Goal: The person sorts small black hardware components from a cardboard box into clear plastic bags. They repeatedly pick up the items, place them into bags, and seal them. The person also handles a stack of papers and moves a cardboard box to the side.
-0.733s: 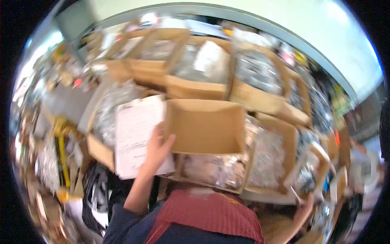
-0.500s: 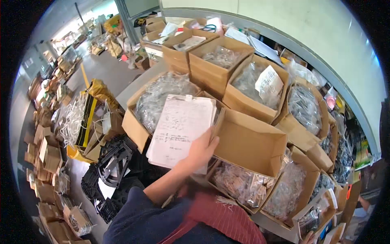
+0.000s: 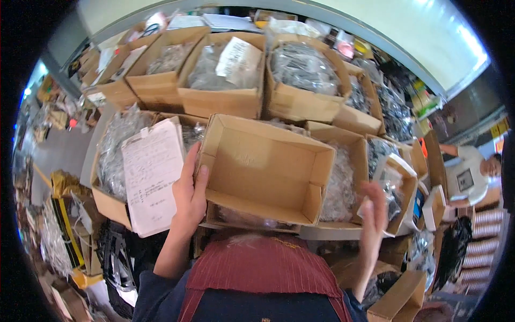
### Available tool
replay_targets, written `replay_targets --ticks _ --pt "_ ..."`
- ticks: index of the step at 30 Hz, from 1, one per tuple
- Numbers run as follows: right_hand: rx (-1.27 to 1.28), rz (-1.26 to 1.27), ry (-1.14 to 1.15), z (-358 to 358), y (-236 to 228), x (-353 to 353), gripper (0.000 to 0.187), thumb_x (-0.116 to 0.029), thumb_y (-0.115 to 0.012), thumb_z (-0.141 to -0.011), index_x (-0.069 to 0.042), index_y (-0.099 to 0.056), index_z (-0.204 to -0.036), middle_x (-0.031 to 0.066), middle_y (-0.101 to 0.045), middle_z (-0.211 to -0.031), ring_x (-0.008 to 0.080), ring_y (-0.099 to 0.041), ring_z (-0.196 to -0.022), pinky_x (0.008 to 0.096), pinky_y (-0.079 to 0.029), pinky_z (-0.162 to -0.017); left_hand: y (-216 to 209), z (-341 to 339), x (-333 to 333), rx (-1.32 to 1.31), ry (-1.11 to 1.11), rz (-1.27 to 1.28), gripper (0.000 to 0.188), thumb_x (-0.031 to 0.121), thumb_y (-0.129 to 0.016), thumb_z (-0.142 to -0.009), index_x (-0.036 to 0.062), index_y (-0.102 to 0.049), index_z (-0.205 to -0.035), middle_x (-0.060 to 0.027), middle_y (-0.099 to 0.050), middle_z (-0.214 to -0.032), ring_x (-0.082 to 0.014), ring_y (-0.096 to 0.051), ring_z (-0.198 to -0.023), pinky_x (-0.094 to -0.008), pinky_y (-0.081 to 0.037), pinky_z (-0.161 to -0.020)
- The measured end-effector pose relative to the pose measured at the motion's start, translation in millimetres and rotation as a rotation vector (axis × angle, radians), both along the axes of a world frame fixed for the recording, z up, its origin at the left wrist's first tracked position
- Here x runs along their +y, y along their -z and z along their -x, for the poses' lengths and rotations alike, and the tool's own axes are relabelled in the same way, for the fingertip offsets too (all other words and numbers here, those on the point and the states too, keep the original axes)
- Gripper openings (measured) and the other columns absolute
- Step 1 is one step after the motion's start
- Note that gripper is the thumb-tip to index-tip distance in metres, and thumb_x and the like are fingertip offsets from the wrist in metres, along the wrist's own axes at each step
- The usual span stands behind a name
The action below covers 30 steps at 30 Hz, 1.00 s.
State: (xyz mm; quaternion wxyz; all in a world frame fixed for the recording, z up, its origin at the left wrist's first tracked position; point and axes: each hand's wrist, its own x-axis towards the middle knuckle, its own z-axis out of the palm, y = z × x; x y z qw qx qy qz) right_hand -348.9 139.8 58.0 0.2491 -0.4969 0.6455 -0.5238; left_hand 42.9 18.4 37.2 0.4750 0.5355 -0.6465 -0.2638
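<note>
An empty open cardboard box (image 3: 257, 166) lies tilted over the other boxes in front of me. My left hand (image 3: 190, 196) grips its left wall, the thumb near the upper edge. Just left of that hand, a stack of handwritten sheets (image 3: 153, 172) with a clip rests on a box of clear plastic bags (image 3: 115, 155). My right hand (image 3: 373, 214) is raised to the right of the empty box, apart from it; it is slightly blurred, fingers extended, with nothing visible in it. Behind it stands a box of bagged small parts (image 3: 339, 180).
A back row of cardboard boxes (image 3: 220, 102) holds bagged parts, one with a white handwritten sheet (image 3: 238, 59). Black plastic parts (image 3: 115, 257) and white straps (image 3: 56, 241) lie at left. Another person (image 3: 469, 177) is at far right. An open carton (image 3: 399, 298) sits low right.
My view has turned right, and my right hand has come up beside the empty box. The left hand stays at the box's left wall.
</note>
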Motion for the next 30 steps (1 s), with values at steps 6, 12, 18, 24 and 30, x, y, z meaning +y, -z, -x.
replay_targets --ticks 6,12,18,24,30 --pt "-0.202 -0.221 -0.509 -39.6 3.0 -39.2 0.115 -0.057 -0.073 -0.089 0.005 -0.008 -0.16 0.0256 -0.022 -0.164 0.0364 -0.022 -0.152 0.0452 -0.023 -0.123 -9.5 5.6 6.7 0.103 0.089 -0.067 0.051 0.01 -0.053 -0.104 0.002 -0.042 -0.152 -0.0198 -0.058 -0.142 -0.0214 -0.056 -0.128 -0.0335 -0.041 -0.109" --pt "-0.404 -0.358 -0.4 -22.5 14.1 -42.9 0.104 -0.042 -0.075 -0.088 -0.003 -0.012 -0.162 0.0232 -0.044 -0.151 0.0315 -0.043 -0.137 0.0411 -0.038 -0.11 0.9 -6.0 4.8 0.616 0.103 -0.14 0.061 0.04 -0.045 -0.109 0.0007 -0.035 -0.154 -0.0246 -0.059 -0.139 -0.0294 -0.063 -0.12 -0.04 -0.049 -0.103" --pt "-0.805 0.031 -0.001 41.2 -17.2 -14.5 0.074 -0.02 -0.063 -0.083 -0.004 -0.041 -0.152 0.0113 -0.061 -0.132 0.0219 -0.058 -0.119 0.0331 -0.045 -0.101 14.3 -61.3 -3.8 0.476 -0.113 -0.133 0.054 0.033 -0.041 -0.11 0.0027 -0.035 -0.154 -0.0203 -0.051 -0.15 -0.0323 -0.059 -0.127 -0.0403 -0.043 -0.108" --pt "-0.682 0.398 0.603 124.4 -43.1 50.3 0.051 -0.031 -0.06 -0.094 -0.003 -0.056 -0.136 0.0108 -0.065 -0.129 0.0271 -0.063 -0.117 0.0431 -0.05 -0.1 86.6 -218.3 5.0 -0.093 -0.428 -0.122 0.051 0.032 -0.053 -0.103 -0.0015 -0.048 -0.141 -0.0196 -0.055 -0.141 -0.0334 -0.055 -0.127 -0.0453 -0.041 -0.11" --pt "-0.666 0.595 0.873 188.3 -16.8 128.9 0.042 -0.036 -0.07 -0.09 -0.017 -0.061 -0.126 -0.0008 -0.064 -0.123 0.0174 -0.061 -0.111 0.0298 -0.045 -0.075 138.0 -341.9 1.7 -1.021 -0.699 -0.296 0.062 0.052 -0.061 -0.092 -0.0017 -0.064 -0.122 -0.0225 -0.064 -0.121 -0.0417 -0.059 -0.115 -0.0551 -0.044 -0.101"
